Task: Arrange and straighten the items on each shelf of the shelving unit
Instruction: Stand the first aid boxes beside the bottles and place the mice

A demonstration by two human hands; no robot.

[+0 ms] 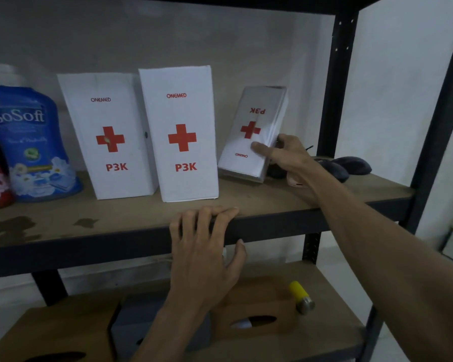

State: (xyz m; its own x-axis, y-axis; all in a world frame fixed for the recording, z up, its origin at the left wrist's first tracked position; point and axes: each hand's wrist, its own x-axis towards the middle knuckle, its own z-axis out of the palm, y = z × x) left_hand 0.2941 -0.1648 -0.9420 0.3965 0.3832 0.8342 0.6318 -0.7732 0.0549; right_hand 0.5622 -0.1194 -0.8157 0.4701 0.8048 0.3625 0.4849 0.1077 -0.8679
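Left hand [207, 236] curls its fingers over the dark metal front rail [277, 226] of a brown wooden shelf [141, 212], thumb underneath. Farther back, the right hand [288, 155] grips a small white cardboard first-aid box [251, 131], upside down and tilted, its lower edge on the shelf, just right of a tall white P3K box [186, 137] and its twin [110, 137].

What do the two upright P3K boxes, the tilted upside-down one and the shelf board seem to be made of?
Left upright box and middle upright box: likely matte white cardboard; folded edges, no glare. Tilted box: glossier, perhaps plastic or film-wrapped; its face shows a grey sheen. Shelf board: probably unfinished pressed wood; dull brown, stained.
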